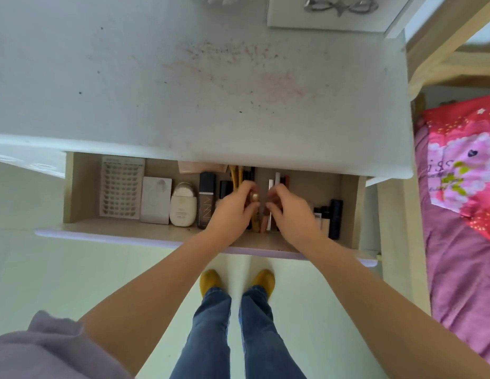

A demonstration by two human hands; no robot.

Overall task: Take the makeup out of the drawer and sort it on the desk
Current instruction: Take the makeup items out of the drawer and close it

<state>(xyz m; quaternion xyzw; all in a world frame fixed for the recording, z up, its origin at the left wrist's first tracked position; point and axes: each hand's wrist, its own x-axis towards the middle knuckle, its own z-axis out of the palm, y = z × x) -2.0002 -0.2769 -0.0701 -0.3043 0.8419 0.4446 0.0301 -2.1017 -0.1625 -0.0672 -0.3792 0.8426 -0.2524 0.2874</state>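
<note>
The drawer (74, 187) stands pulled out under the white desk (183, 91). Inside lie a lash tray (120, 187), a white card (155, 199), a cream bottle (183, 205), a dark foundation bottle (206, 198), brushes (235, 172) and slim tubes (274, 177) in the middle, and dark bottles (334, 217) at the right. My left hand (232, 212) curls round a gold-topped tube (255, 198) among the middle items. My right hand (291, 212) reaches in beside it, fingers curled over slim sticks; whether it holds one is unclear.
A white box (320, 15) with silver glasses (339, 5) sits at the desk's back right. A bed with a pink cover (462, 214) flanks the desk on the right. The drawer front (115, 237) juts out toward my legs.
</note>
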